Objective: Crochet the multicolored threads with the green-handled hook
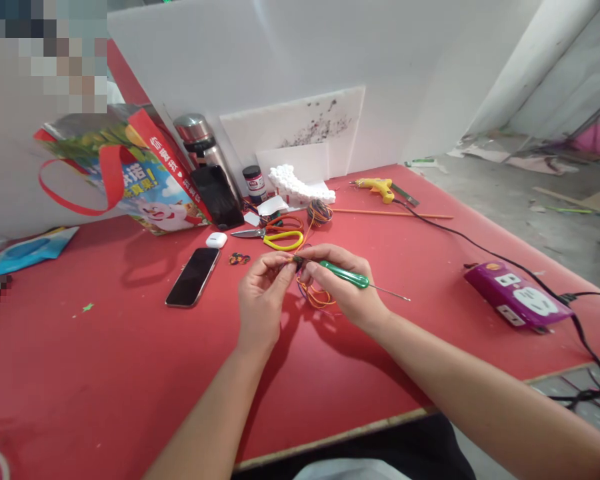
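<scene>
A red tabletop [145,373] spreads beneath everything. Over its middle, the left hand [263,293] and right hand [353,283] meet, thumbs and forefingers pinched narrowly on one small piece of cordwork. The right hand also holds a green-handled awl [346,275], its thin metal shaft pointing toward four o'clock; the tip is too small to read. Yellow-and-orange-handled scissors [283,239] lie at eleven o'clock from the fingertips. Loose loops of orange and purple cord [316,304] hang at five o'clock, and a multicoloured cord bundle [320,213] sits at one. A curled, knotted cord strip [239,259], mixing orange and dark strands, lies at nine. Smallest is the pinched cordwork [298,261] itself: dark, greenish, compact, partly hidden by fingers.
</scene>
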`<state>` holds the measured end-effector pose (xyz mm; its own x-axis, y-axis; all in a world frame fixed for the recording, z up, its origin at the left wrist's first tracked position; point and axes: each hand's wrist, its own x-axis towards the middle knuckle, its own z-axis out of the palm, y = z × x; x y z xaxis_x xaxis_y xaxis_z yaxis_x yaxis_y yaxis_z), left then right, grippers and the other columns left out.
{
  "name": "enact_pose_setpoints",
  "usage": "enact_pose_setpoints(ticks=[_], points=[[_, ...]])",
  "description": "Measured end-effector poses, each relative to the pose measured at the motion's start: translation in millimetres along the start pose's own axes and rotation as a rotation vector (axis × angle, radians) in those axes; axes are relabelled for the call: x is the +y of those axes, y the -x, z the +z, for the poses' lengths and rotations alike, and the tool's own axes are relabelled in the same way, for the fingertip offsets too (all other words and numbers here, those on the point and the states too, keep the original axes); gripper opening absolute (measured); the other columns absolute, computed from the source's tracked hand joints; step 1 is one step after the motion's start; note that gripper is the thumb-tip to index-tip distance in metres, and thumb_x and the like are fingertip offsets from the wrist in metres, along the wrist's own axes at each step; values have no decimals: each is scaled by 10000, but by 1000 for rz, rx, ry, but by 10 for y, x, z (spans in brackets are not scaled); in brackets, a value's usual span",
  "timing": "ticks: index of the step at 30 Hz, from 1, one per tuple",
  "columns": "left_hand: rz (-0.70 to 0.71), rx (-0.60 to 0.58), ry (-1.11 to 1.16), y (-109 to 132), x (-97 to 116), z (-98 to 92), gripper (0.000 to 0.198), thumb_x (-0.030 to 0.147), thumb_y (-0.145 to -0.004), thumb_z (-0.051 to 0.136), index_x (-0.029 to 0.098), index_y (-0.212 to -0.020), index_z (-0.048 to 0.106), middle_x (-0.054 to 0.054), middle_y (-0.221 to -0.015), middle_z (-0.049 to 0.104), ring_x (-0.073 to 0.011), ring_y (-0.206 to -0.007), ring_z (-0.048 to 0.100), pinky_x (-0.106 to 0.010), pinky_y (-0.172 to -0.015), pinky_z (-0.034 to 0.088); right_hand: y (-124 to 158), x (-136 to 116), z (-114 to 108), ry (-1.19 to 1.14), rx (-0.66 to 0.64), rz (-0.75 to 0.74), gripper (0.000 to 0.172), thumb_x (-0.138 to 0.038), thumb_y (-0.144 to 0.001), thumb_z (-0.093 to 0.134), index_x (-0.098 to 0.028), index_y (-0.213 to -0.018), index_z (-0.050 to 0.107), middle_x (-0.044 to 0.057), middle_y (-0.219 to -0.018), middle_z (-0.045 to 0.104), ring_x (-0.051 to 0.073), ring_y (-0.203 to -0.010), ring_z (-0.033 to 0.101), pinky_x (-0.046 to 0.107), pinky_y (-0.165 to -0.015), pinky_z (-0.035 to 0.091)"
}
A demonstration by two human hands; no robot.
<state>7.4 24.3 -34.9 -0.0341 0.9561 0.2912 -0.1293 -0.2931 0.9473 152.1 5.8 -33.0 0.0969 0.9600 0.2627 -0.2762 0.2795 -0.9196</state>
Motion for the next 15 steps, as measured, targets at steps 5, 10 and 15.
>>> enact_pose_setpoints(ticks=[5, 10, 15], points=[[89, -52, -125, -59, 88, -119, 98, 220, -787, 910, 258, -797, 820, -58, -1154, 792, -255, -1200, 706, -437, -1117, 501, 13, -23, -27, -11, -23, -53, 116, -229, -921, 752, -216, -990, 844, 8, -773, 776, 127, -690, 707, 263, -661, 596], [205, -193, -238, -83, 176, -174, 78, 223, -866, 867, 262, -841, 805, -77, -1309, 791, -285, -1295, 706, -503, -1173, 490, 25, -60, -39, 40, -16, -21, 92, -242, -896, 801, -226, -980, 836, 19, -856, 804, 125, -678, 699, 254, -612, 582], [-39, -271, 48, -42, 142, -112, 147, 274, -859, 898, 233, -805, 767, -79, -1248, 808, -264, -1251, 732, -429, -1139, 521, 57, -65, -23, 159, -7, -129, 57, -236, -923, 796, -233, -969, 829, 35, -918, 815, 132, -703, 696, 251, -588, 562]])
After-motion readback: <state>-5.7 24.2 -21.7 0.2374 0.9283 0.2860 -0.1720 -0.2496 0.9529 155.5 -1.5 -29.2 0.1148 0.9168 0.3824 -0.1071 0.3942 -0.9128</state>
